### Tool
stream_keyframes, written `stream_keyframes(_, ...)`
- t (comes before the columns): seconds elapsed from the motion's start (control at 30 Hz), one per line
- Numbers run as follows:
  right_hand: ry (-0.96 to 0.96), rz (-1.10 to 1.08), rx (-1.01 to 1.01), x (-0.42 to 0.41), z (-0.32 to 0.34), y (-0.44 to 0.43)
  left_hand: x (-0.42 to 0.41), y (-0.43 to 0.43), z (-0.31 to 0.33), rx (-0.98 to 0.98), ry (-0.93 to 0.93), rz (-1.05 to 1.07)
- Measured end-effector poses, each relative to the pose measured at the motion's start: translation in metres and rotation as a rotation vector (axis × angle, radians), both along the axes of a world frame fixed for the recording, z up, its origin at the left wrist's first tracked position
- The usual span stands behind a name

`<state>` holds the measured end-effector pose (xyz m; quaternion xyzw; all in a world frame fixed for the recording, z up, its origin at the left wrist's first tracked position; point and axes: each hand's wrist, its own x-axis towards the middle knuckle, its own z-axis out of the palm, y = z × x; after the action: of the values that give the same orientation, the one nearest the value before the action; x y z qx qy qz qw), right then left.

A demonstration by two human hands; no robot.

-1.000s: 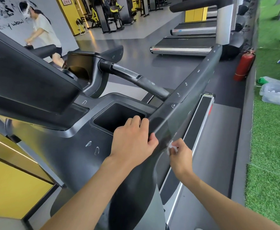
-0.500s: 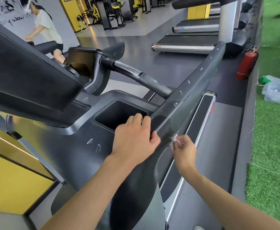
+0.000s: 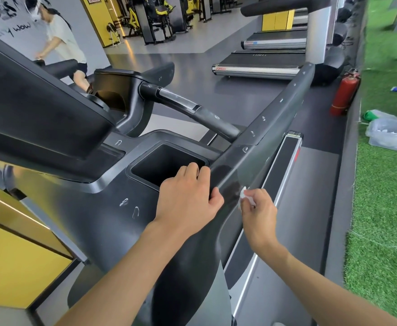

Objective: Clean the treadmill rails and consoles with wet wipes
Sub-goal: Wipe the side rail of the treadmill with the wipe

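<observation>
White wet wipe (image 3: pixel 243 193), bunched small, is pinched in the curled fingers of the right hand (image 3: pixel 259 209) & pressed on the outer side of the dark rail (image 3: pixel 277 128), near the console (image 3: pixel 40 118) end. Just beside it the left hand (image 3: pixel 188 198) grips the same rail, fingers close together & hooked over the top edge by the cup hole (image 3: pixel 167 164), thumb on the side. Step now, I think: rubbing the rail's side. Next prob. needs a firm slide up the rail to the small white marks (image 3: pixel 263 118). Count: 2 hands, 1 wipe, 1 red fire can (image 3: pixel 344 95), 1 clear box (image 3: pixel 392 137).
</observation>
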<state>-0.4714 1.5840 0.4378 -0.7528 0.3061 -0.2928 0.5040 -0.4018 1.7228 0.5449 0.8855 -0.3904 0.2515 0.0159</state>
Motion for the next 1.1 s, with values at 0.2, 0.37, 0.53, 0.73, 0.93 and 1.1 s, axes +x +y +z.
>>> stream_keyframes(0.2,-0.073,-0.019,-0.001,0.001,0.011,0.004,0.0,0.0,-0.001,-0.011,0.001,-0.004)
stream_keyframes(0.37,-0.159,-0.003,-0.113,0.005,0.024,0.001,0.0,0.0,-0.001,-0.001,-0.003,-0.005)
stream_keyframes(0.53,-0.328,0.139,-0.391,0.007,0.046,0.009,-0.001,0.001,-0.001,0.0,0.002,0.006)
stream_keyframes(0.73,-0.092,0.241,-0.701,0.018,0.062,-0.003,-0.001,0.0,-0.003,-0.05,0.031,-0.104)
stream_keyframes(0.93,-0.024,0.438,-0.854,0.029,0.084,-0.016,0.0,0.0,-0.003,-0.035,0.019,-0.132)
stream_keyframes(1.1,0.044,0.456,-0.899,0.042,0.092,-0.029,-0.001,0.0,-0.001,-0.024,0.016,-0.12)
